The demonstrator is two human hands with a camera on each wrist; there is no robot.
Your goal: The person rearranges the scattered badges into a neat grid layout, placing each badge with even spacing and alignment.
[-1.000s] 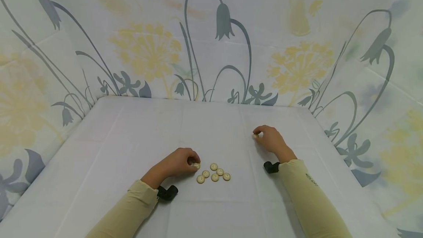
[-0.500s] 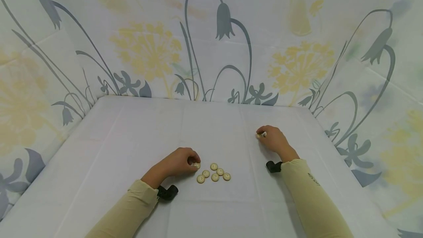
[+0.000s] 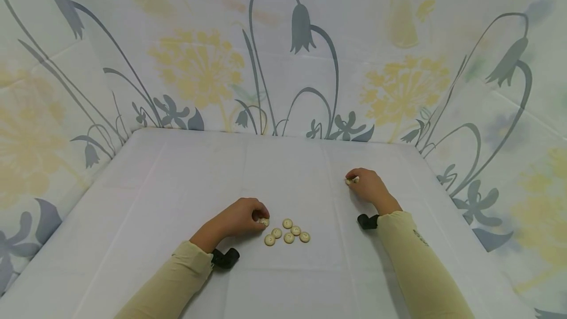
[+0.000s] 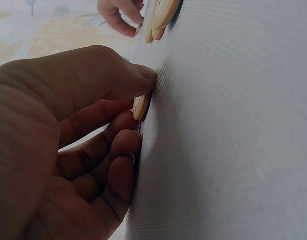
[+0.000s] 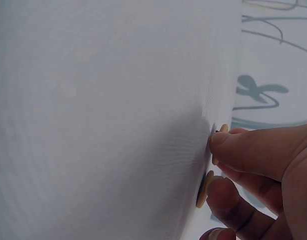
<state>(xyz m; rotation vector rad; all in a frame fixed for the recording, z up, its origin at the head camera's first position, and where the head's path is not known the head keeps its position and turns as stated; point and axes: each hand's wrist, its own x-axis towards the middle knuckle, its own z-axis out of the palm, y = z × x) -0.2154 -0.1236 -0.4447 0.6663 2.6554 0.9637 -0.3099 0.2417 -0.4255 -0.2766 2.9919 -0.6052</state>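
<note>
Left hand (image 3: 241, 218) rests on the white-clothed desk (image 3: 177, 186), its thumb and curled fingers (image 4: 124, 145) pinching a cream button (image 3: 264, 222) at the left edge of the button cluster (image 3: 290, 233), which lies flat on the cloth just right of that hand. Right hand (image 3: 367, 187) sits well apart from the cluster, up and to its right, fingers (image 5: 228, 192) curled and gripping what look like two cream buttons (image 5: 206, 187) on edge against the desk. A floral printed backdrop (image 3: 301, 53) stands behind the cluster, around the desk.
</note>
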